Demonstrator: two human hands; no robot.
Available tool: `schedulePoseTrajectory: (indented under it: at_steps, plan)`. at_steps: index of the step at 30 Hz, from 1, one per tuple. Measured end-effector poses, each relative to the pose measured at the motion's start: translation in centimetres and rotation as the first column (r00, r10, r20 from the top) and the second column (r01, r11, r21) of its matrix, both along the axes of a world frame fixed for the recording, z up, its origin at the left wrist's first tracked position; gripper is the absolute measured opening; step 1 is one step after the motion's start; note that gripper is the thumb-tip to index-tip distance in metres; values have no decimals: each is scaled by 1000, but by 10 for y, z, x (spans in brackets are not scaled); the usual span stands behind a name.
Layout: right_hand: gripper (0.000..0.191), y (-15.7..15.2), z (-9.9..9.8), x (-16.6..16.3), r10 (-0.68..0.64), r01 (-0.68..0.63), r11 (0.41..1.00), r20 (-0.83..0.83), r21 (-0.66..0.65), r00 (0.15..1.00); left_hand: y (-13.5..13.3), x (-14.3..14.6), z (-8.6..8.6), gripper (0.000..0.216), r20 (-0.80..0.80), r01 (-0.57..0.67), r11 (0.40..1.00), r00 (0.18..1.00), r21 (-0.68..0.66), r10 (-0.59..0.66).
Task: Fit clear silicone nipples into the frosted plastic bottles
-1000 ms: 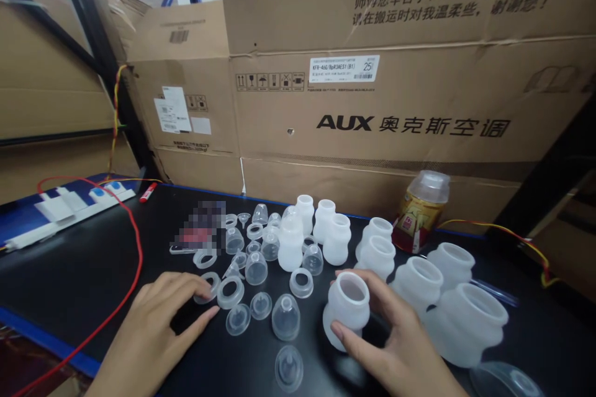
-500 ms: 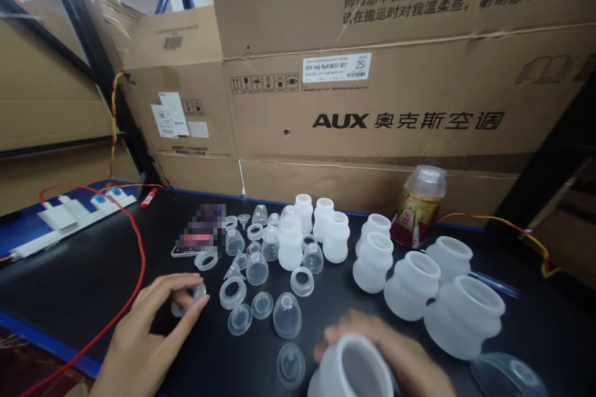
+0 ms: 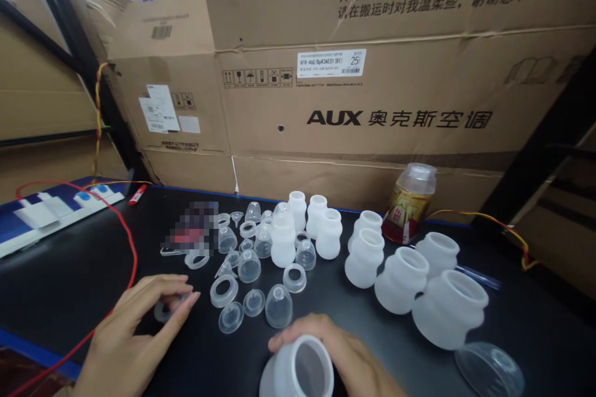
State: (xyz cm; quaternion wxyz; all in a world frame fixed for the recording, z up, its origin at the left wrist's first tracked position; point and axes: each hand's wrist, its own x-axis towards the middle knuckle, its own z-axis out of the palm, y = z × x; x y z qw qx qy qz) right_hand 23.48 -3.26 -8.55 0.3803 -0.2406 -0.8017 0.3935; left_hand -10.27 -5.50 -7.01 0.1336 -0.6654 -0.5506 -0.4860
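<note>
My left hand (image 3: 139,322) pinches a clear plastic ring (image 3: 161,311) between thumb and fingers; the fingers cover part of it. My right hand (image 3: 328,347) wraps round a frosted white baby bottle (image 3: 274,377), its open mouth tilted toward me at the bottom edge. Just beyond that hand stands a clear dome cap (image 3: 279,306). Left of the cap lie two clear nipples (image 3: 231,317) and a collar ring (image 3: 223,291). Another collar ring (image 3: 295,278) rests behind the cap. Several more rings, caps and nipples are spread before the upright bottles (image 3: 329,234).
Wide-bellied frosted bottles (image 3: 449,310) stand at the right, with a large clear dome (image 3: 490,371) in front. A jar with a yellow-red label (image 3: 408,205) is behind them. A phone (image 3: 190,229), a power strip (image 3: 60,223) and a red cable (image 3: 133,248) lie left. Cardboard (image 3: 372,93) closes the back.
My right hand has moved left with the bottle, which now hides the spot where a clear nipple lay. My left hand keeps its pinch on the ring. The whole view has shifted slightly.
</note>
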Motion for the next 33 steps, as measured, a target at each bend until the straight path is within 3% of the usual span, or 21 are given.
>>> schedulePoseTrajectory:
  at_steps: [4,10,15,19,25,28,33]
  plan:
    - [67,2,2,-2,-84,83,995,13,48,996,0,-3,-2,36,2,8,1000,1000,-11,-8]
    - [58,2,3,3,-160,155,972,13,176,987,-2,-2,-2,34,16,9,1000,1000,-24,-9]
    - [63,-1,-10,8,-184,178,972,22,156,983,-3,1,1,34,28,10,1000,1000,-25,-9]
    - [49,-5,-4,17,-197,180,972,105,153,975,-4,4,4,34,26,20,999,999,-25,-19]
    - [51,-7,23,29,-370,323,897,112,302,922,-2,5,6,35,26,13,1000,1000,-16,-13]
    - [50,-3,30,34,-484,404,807,90,431,870,-2,5,6,35,22,18,1000,1000,-6,-18]
    - [38,4,46,42,-545,406,727,105,554,832,-4,1,1,30,21,27,999,999,-36,-26]
